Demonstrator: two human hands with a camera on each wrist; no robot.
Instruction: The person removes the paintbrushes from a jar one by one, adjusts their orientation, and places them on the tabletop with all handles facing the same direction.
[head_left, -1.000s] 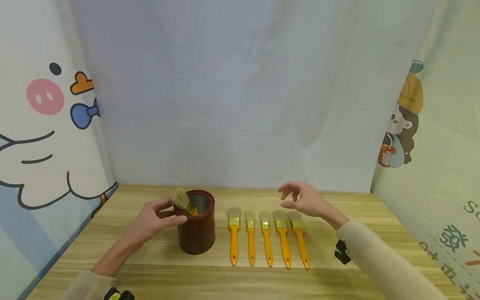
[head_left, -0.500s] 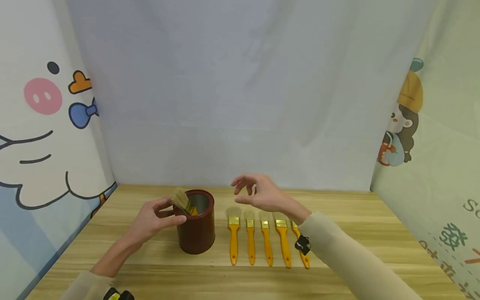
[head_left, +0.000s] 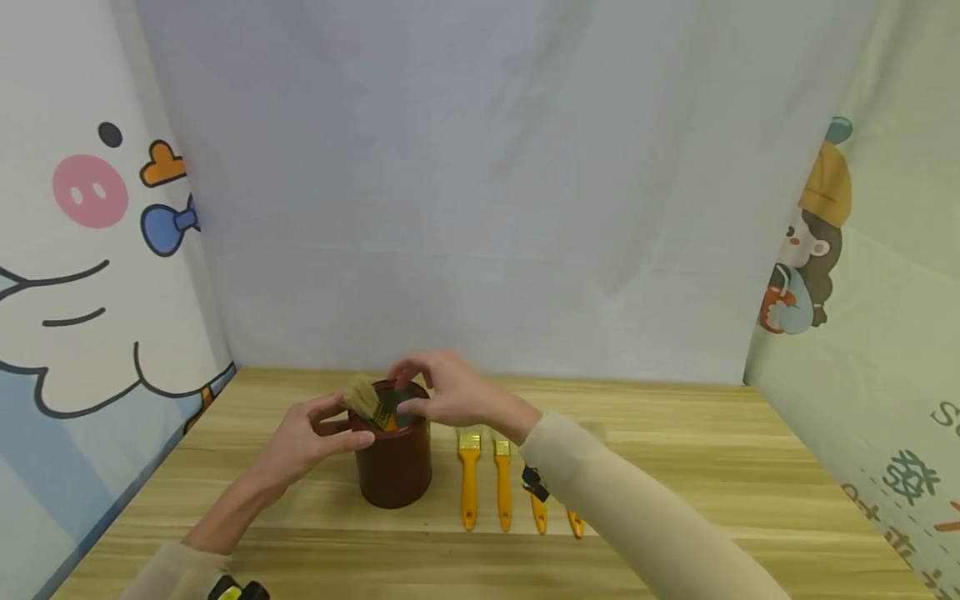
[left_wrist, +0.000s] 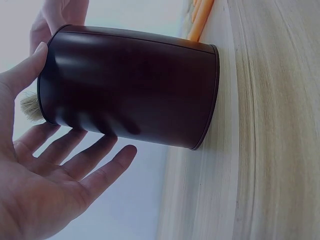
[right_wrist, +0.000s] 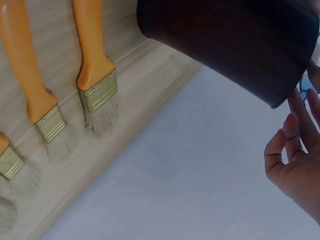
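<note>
A dark red-brown can (head_left: 395, 467) stands upright on the table. One paintbrush (head_left: 366, 400) leans in its mouth, bristles up and out over the left rim. My left hand (head_left: 300, 446) holds the can near its top, thumb at the front and fingers at the far left side. In the left wrist view, that thumb (left_wrist: 31, 70) lies on the can's upper edge. My right hand (head_left: 453, 392) is over the can's right rim with bent fingers and a thumb above the opening. I see no brush between those fingers.
Several paintbrushes with orange handles, such as the nearest brush (head_left: 469, 479), lie in a row right of the can, bristles away from me. My right arm covers part of them. A pale cloth (head_left: 480, 208) hangs behind the wooden table (head_left: 712, 467).
My right hand has swept left from above the rightmost brushes to the can's rim. The left hand, the can and the brush in it have stayed put.
</note>
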